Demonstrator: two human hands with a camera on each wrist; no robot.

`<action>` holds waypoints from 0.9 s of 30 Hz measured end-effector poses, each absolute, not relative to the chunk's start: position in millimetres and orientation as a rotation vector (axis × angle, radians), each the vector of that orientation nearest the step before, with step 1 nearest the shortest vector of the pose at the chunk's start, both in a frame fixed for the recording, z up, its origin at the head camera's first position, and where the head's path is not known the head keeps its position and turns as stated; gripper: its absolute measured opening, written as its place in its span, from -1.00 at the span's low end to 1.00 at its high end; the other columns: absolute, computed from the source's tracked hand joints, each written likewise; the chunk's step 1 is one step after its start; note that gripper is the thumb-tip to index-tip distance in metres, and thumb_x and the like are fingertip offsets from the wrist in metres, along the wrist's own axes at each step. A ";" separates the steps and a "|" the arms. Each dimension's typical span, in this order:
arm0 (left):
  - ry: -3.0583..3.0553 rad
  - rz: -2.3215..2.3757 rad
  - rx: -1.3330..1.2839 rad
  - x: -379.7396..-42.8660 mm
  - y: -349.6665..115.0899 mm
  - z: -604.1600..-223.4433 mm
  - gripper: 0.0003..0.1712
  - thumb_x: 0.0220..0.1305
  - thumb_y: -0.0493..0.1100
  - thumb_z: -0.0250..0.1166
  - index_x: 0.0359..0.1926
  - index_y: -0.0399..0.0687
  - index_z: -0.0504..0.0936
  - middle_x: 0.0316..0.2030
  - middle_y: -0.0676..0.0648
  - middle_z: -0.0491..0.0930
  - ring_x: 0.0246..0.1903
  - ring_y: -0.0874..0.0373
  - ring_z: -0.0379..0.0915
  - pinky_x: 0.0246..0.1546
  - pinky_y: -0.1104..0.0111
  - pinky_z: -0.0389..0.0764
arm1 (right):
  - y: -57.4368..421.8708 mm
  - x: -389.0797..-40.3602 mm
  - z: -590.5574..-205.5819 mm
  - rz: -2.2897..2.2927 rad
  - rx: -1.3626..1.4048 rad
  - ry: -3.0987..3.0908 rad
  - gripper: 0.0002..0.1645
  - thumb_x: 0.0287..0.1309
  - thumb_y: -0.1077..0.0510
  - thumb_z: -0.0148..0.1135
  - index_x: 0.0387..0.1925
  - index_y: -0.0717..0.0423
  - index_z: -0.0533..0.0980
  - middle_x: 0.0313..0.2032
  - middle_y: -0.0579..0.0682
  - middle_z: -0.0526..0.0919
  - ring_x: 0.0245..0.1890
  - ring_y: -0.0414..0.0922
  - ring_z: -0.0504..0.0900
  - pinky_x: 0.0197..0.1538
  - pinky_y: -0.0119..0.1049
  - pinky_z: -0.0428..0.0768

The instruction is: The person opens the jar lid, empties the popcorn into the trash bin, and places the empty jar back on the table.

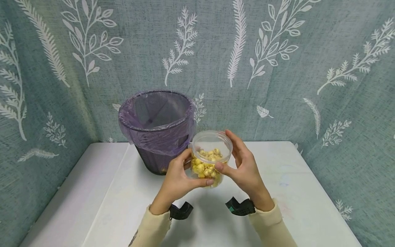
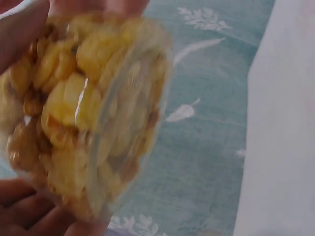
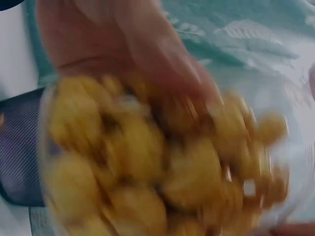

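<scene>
A clear plastic jar (image 1: pixel 207 168), partly filled with yellow popcorn (image 1: pixel 204 168), is held above the white table between both hands. My left hand (image 1: pixel 180 176) grips its lower left side, thumb across the front. On the right, my right hand (image 1: pixel 242 163) holds it near the top rim, thumb in front and fingers behind. The round transparent top tilts slightly towards me; I cannot tell whether a lid covers it. In the left wrist view the base of the jar (image 2: pixel 130 113) shows. The right wrist view is blurred, with popcorn (image 3: pixel 133 152) filling the jar's near side.
A dark mesh waste bin (image 1: pixel 151 159) lined with a purple plastic bag (image 1: pixel 163 142) stands on the table (image 1: pixel 277 192), just behind and left of the jar. Blue-green curtains (image 1: pixel 213 65) with white leaf patterns enclose the back and both sides.
</scene>
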State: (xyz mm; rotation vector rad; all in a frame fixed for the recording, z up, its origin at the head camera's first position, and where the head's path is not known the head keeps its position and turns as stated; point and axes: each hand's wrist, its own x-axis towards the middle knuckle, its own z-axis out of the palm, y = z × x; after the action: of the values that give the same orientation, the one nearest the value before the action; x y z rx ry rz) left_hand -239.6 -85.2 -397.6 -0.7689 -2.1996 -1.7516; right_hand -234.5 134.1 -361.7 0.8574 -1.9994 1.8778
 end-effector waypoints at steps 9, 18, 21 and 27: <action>-2.162 -1.379 -0.617 -236.9 -68.9 -403.8 0.10 -0.23 0.01 0.83 0.33 -0.25 0.51 0.05 -0.04 0.67 -0.03 0.15 0.61 -0.04 0.12 0.68 | 102.1 -224.4 -368.6 1.347 0.521 -2.023 0.23 0.02 0.04 0.70 0.56 0.31 0.20 0.38 0.19 0.45 0.36 0.15 0.49 0.40 0.19 0.42; -2.203 -1.594 -0.732 -239.7 -76.3 -400.6 0.03 -0.20 -0.10 0.82 0.33 -0.10 0.53 0.08 0.06 0.66 0.06 0.16 0.62 0.07 0.16 0.68 | 114.9 -225.9 -362.1 1.615 0.672 -2.012 0.14 0.06 0.36 0.59 0.58 0.34 0.15 0.43 0.20 0.39 0.37 0.14 0.46 0.41 -0.13 0.45; -2.223 -1.659 -0.794 -240.2 -80.8 -398.8 0.02 -0.20 -0.15 0.82 0.34 -0.12 0.53 0.11 0.03 0.68 0.10 0.13 0.62 0.09 0.17 0.68 | 123.8 -226.6 -358.1 1.769 0.759 -1.978 0.09 0.12 0.43 0.50 0.58 0.39 0.11 0.46 0.26 0.34 0.43 0.20 0.38 0.43 -0.29 0.40; -2.251 -1.710 -0.838 -240.5 -90.0 -393.9 0.06 -0.18 -0.19 0.80 0.39 -0.20 0.49 0.18 -0.03 0.68 0.17 0.09 0.61 0.15 0.14 0.65 | 153.5 -229.4 -348.0 1.944 0.722 -1.861 0.04 0.18 0.54 0.34 0.59 0.39 0.05 0.50 0.26 0.28 0.55 0.12 0.22 0.52 -0.31 0.23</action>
State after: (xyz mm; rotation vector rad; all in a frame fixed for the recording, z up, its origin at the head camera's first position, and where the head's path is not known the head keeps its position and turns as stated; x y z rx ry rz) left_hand -240.5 -90.0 -393.9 -0.8381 -2.2507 -1.7103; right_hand -229.4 153.5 -348.0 0.7221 -1.8610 1.9444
